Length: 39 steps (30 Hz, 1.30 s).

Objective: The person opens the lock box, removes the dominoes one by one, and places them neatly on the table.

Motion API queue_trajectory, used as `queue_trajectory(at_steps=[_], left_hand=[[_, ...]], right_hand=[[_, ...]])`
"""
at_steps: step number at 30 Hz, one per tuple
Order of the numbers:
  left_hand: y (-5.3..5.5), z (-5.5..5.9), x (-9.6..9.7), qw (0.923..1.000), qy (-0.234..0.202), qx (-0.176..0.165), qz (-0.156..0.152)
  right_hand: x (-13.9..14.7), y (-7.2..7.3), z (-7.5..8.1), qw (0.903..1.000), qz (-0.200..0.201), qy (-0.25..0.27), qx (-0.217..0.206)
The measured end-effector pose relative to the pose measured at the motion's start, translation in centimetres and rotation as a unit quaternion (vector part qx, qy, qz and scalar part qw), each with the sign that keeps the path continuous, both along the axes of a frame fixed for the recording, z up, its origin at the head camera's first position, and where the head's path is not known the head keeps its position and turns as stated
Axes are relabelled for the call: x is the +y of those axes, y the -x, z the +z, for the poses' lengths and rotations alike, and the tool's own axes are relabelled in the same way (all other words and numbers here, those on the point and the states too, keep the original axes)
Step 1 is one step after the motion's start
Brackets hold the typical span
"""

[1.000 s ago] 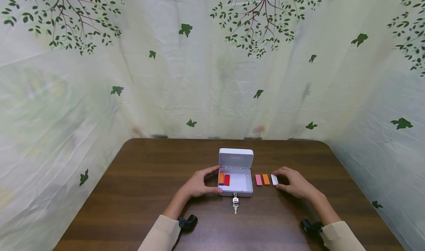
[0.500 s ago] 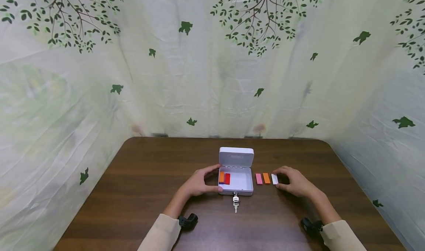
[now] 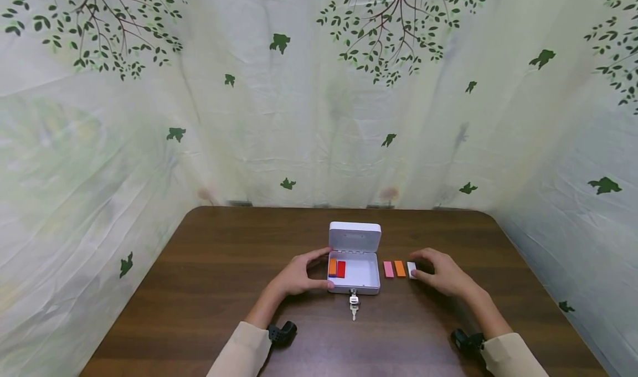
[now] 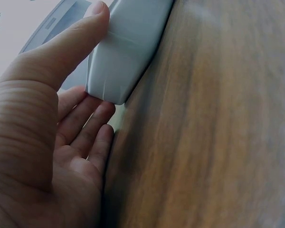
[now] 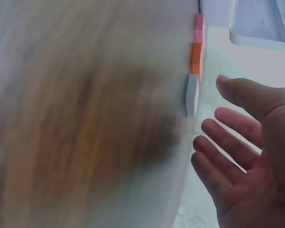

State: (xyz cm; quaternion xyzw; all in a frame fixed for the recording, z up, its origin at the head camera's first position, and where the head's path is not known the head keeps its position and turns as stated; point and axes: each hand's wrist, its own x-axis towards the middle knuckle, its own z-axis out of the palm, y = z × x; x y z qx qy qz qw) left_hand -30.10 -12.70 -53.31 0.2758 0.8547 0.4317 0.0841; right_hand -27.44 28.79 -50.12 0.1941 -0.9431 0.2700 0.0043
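The supporting surface was a table (image 3: 239,238) with a dark brown wood-grain top and rounded far corners. It extended beyond both hands and outward on either side of them. A white box (image 3: 368,290), lid raised, was seated on the top to the right of the left hand (image 3: 294,276), its left side touching that hand. Three separate blocks were arranged in a row leftward from the right hand (image 3: 443,274): white block (image 3: 411,267) just beside the thumb, orange block (image 3: 400,269) next, pink block (image 3: 388,269) farthest, near the box.
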Motion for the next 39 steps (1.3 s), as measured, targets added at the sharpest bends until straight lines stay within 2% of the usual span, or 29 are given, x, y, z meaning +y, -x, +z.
queue_trajectory(at_steps=[12, 21, 28, 33, 39], left_hand=[[0.0, 0.7, -0.2, 0.9999, -0.012, -0.003, -0.004], [0.0, 0.3, -0.1, 1.0000, -0.004, 0.002, -0.007], [0.0, 0.3, -0.1, 0.9997, -0.018, 0.008, -0.013], [0.0, 0.1, 0.0, 0.9998, -0.014, 0.011, -0.013], [0.0, 0.0, 0.0, 0.9998, -0.012, 0.010, -0.008]], right_hand=[[-2.8, -0.9, 1.2, 0.9988, -0.026, 0.040, 0.000], [-4.2, -1.0, 1.9, 0.9975, 0.009, 0.055, 0.043], [-5.7, -0.7, 2.3, 0.9905, 0.054, 0.080, 0.099], [-6.7, -0.5, 2.3, 0.9906, 0.059, 0.076, 0.098], [-8.0, -0.3, 2.6, 0.9911, 0.068, 0.088, 0.072]])
